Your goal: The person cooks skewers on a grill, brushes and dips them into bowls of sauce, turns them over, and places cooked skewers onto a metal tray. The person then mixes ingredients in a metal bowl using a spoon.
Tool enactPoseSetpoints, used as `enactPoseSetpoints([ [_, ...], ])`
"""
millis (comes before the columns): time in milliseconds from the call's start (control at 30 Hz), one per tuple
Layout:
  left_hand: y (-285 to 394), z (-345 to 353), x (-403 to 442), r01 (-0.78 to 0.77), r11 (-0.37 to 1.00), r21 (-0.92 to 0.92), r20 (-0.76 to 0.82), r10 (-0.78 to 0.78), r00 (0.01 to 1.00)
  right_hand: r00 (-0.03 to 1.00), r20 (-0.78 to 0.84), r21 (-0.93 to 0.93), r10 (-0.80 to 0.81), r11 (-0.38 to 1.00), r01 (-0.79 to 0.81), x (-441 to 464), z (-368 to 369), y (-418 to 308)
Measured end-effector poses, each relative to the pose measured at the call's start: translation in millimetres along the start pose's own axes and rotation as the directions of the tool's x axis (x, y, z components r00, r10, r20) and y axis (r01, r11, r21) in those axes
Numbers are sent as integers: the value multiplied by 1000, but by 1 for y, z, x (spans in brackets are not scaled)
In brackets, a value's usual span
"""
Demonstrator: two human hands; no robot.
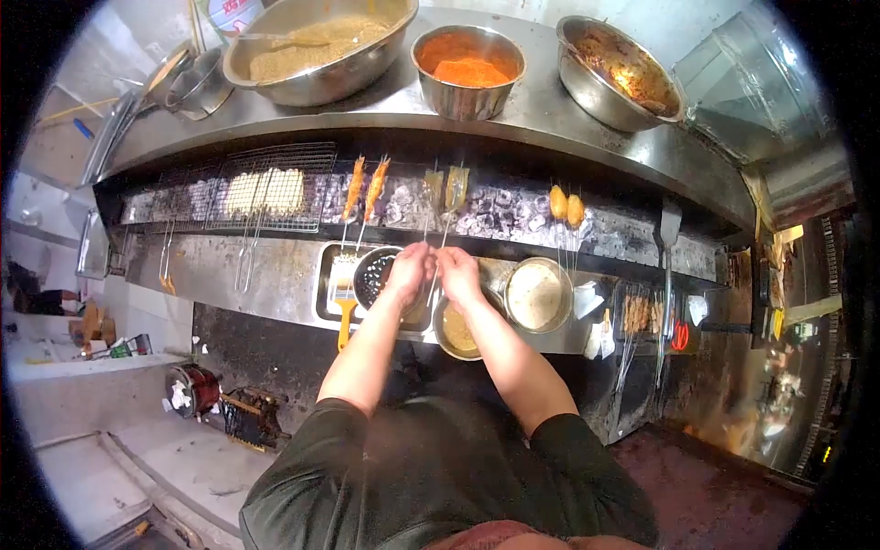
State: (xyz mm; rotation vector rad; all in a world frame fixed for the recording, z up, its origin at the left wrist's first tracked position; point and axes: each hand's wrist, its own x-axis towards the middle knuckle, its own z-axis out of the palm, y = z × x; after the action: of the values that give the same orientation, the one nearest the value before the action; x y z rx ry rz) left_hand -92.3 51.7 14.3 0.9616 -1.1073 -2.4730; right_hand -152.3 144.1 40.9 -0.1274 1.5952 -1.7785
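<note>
Side by side over the front edge of the charcoal grill (513, 206), both my hands are closed on thin metal skewers. My left hand (412, 269) grips one whose dark greenish-brown food (433, 188) lies over the coals. In my right hand (456, 269) is another skewer, carrying a similar flat greenish piece (456, 189). What kind of food this is, I cannot tell. Below my hands are a dark bowl (368, 280) and a pot of brownish sauce (456, 332), both partly covered by my arms. Two orange shrimp skewers (375, 190) lie to the left.
Golden skewered pieces (566, 207) and a wire grill basket (270, 188) rest over the coals. A yellow-handled brush (346, 312) lies on a metal tray (322, 298). A pale-filled pot (538, 295) stands right. On the shelf are a red-powder pot (470, 73) and large bowls (321, 73).
</note>
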Motion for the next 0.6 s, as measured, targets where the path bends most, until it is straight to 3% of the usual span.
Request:
enactPoseSetpoints([
  [133,-2,-1,2,15,1000,-11,0,-15,1000,999,-41,-54,-18,998,15,11,-4,15],
  [267,0,-2,-1,-16,999,-33,21,17,1000,997,-43,-140,62,988,-67,20,-14,30],
  [367,-1,1,3,-50,999,-5,-54,50,997,999,-45,-120,17,992,-22,26,-15,40],
  [600,-9,-9,13,-108,993,40,-40,109,993,998,-25,-193,53,979,-57,21,-12,25],
])
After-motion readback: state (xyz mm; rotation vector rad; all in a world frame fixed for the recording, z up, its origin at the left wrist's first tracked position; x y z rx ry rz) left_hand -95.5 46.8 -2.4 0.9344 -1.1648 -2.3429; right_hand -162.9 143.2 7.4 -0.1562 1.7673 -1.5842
